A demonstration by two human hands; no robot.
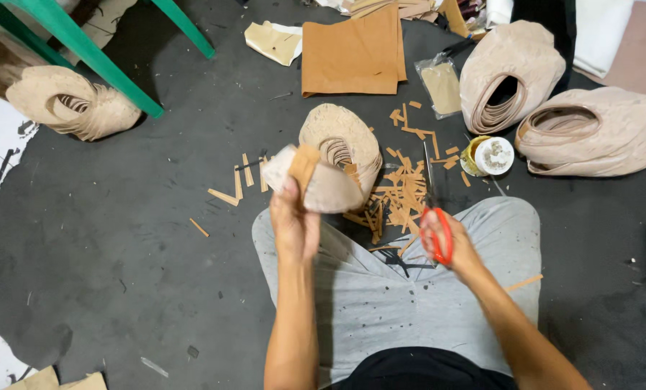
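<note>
Between my knees on the dark floor (121, 238), my left hand (294, 224) is raised and closed around a curved pale shoe-upper piece (323, 184), pinching it from below so that its tan strip (303, 165) stands up at the top. My right hand (449, 245) sits lower, over my right thigh in grey shorts (381, 289), with its fingers through the red handles of a pair of scissors (438, 235); the blades point away from me toward the far edge of the floor, and I cannot tell whether they are apart or together.

Just beyond the held piece stands a fanned stack of similar beige pieces (341, 137), and to its right lies a heap of tan offcut strips (406, 191), some scattered wider. A small round tin with a white lid (490, 155) sits right of the scraps. Near the far right corner are two larger bundles of pinkish uppers (554, 101), side by side. A folded tan sheet (352, 54) lies at the far edge, and another beige bundle (70, 105) rests by a green frame leg (85, 47) at the far left.
</note>
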